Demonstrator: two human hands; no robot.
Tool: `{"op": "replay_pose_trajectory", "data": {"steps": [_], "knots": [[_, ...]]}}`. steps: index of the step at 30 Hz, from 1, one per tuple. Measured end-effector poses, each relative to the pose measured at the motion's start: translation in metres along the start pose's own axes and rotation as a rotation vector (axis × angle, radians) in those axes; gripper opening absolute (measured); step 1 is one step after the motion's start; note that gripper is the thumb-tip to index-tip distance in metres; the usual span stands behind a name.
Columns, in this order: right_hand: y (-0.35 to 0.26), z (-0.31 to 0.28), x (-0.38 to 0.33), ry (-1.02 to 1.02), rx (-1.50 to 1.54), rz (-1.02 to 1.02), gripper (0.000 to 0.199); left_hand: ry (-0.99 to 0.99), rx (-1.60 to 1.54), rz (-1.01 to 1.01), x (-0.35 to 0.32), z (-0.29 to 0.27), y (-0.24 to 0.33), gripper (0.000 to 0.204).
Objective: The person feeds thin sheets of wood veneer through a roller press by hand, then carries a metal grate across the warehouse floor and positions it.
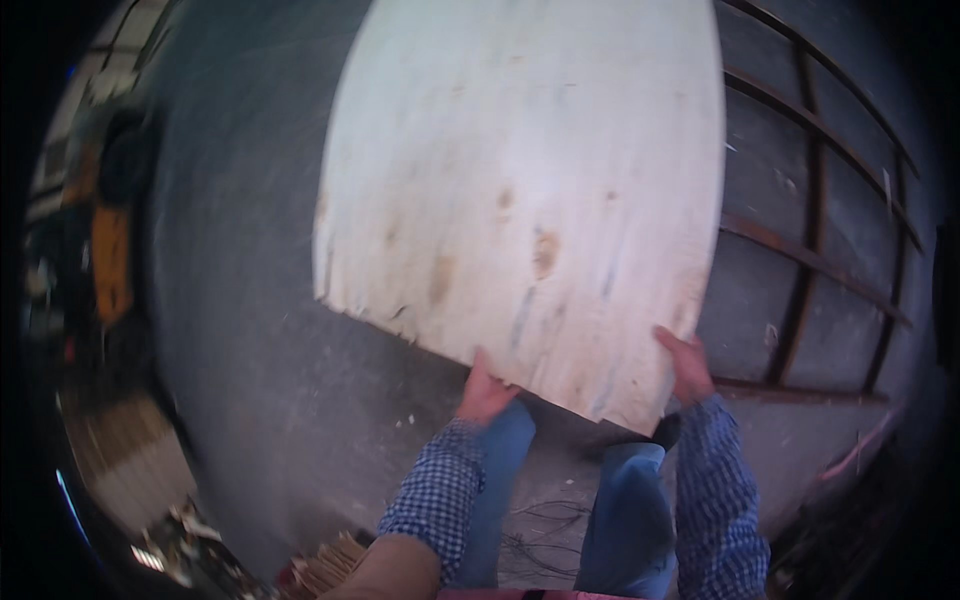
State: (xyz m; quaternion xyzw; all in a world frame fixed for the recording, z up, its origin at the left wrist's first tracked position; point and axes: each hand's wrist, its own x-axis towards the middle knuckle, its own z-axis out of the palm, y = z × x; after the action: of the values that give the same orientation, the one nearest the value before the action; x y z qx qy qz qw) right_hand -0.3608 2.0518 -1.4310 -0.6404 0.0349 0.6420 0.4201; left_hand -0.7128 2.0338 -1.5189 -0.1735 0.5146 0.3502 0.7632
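Note:
A large pale sheet of thin plywood [520,190] with brown knots and a ragged near-left edge fills the upper middle of the view. My left hand [486,392] grips its near edge from below. My right hand [688,362] holds the near right corner. Both sleeves are blue-and-white checked. My legs in blue jeans [625,510] show below the sheet.
A grey concrete floor [260,350] lies underneath. A rusty metal frame of bars [810,260] lies on the right. A yellow machine [110,260] stands at the far left. Stacked thin wood strips [330,565] and clutter sit at the lower left.

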Motion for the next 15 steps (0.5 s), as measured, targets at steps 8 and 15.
{"op": "replay_pose_trajectory", "data": {"steps": [8, 15], "knots": [[-0.098, 0.124, -0.130, 0.052, -0.255, -0.099, 0.051, -0.065, -0.498, 0.293, -0.021, -0.035, 0.106, 0.096], [-0.091, 0.090, -0.099, 0.073, -0.390, -0.116, 0.057, -0.114, -0.383, 0.212, -0.007, -0.005, 0.152, 0.084]]}}
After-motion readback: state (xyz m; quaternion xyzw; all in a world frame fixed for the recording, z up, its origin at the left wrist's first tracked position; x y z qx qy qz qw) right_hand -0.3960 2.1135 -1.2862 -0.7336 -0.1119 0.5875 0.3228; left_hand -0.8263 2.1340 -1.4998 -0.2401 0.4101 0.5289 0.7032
